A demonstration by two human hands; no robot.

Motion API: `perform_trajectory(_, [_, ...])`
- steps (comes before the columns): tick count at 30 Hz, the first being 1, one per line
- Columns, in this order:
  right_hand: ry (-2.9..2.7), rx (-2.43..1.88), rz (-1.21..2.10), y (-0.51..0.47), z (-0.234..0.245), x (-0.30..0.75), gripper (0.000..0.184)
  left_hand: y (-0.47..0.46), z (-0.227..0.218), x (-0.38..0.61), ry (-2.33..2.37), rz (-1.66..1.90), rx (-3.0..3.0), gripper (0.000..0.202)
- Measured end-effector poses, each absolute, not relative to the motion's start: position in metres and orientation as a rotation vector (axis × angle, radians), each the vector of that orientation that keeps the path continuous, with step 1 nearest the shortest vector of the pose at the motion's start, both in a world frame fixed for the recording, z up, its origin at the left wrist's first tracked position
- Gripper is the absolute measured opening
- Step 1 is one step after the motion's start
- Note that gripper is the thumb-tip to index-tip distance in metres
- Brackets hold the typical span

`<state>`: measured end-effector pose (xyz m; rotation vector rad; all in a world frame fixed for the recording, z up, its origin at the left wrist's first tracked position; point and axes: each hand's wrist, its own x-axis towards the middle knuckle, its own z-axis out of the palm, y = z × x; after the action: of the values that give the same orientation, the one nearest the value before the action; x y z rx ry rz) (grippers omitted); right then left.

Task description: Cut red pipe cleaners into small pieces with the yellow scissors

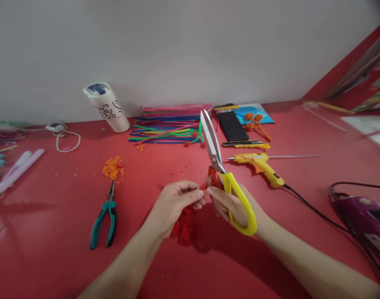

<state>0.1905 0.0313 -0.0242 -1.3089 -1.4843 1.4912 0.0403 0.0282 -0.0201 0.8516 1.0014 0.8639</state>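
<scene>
Yellow-handled scissors (222,174) are gripped in the closed right hand (232,205), blades together and pointing up, just left of the glue gun (261,164). A red fuzzy piece (203,187) is pinched by the left hand (174,203), further left of the gun.

Hands: two, left hand (177,204) and right hand (229,203), 6 o'clock.
Scissors (222,174): one pair.
Red fuzzy piece (213,176): one.
Pliers (105,218): one, 8 o'clock.
Glue gun (261,162): one, 2 o'clock.
Phone (232,126): one.
Utility knife (249,145): one.
Paper cup (107,107): one, 11 o'clock.
Orange pipe-cleaner flowers (254,120): two.
Pipe cleaners (168,129), 12 o'clock: too many to count.
</scene>
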Motion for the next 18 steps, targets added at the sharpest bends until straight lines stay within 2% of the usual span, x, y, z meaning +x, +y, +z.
perform_trajectory(9, [-1.501, -1.378, 1.436, 0.029, -0.027, 0.191, 0.007, 0.026, -0.022, 0.046, 1.099, 0.823, 0.913, 0.013])
perform_trajectory(12, [-1.623, -1.390, 1.347, 0.031, -0.023, 0.192, 0.013, 0.027, -0.023, 0.046, 1.151, 0.858, 0.944, 0.011])
perform_trajectory(15, [-1.831, -1.388, 1.159, 0.035, -0.022, 0.199, 0.021, 0.029, -0.023, 0.043, 1.168, 0.972, 0.882, 0.009])
perform_trajectory(18, [-2.164, -1.514, 0.820, 0.036, -0.026, 0.209, 0.022, 0.035, -0.023, 0.034, 1.191, 1.159, 0.781, 0.008])
